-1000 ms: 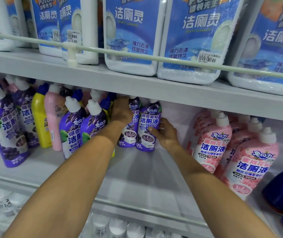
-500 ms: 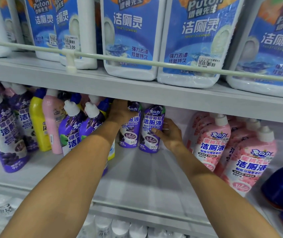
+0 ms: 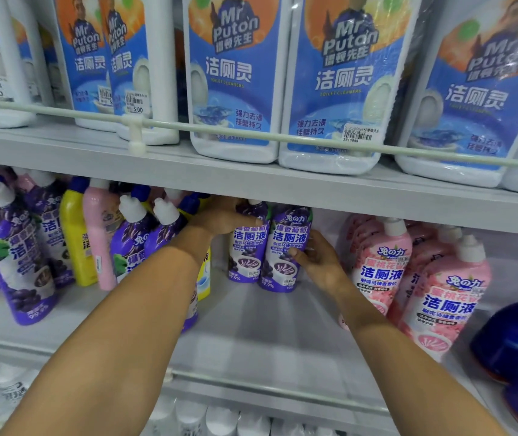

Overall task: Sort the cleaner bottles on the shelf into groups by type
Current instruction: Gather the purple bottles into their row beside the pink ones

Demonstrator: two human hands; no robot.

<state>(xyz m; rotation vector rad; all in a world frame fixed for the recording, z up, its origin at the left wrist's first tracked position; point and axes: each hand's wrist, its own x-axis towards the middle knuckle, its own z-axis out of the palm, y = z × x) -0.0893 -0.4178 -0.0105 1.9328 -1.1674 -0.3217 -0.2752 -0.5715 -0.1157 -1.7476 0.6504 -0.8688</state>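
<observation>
Two purple bottles (image 3: 286, 247) upright, touching | left hand (image 3: 220, 215) grip round one's top | right hand (image 3: 317, 262) grip round other

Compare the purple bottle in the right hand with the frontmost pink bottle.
The purple bottle shows grapes; the pink bottle blossoms. The right hand grips the purple bottle; nothing touches the pink bottle. The purple bottle's cap is hidden; the pink bottle's white cap shows. Both share shape and blue lettering.

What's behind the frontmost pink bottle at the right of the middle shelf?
Behind the frontmost pink bottle stand more pink bottles, mostly covered; how many rows reach the back cannot be seen.
</observation>
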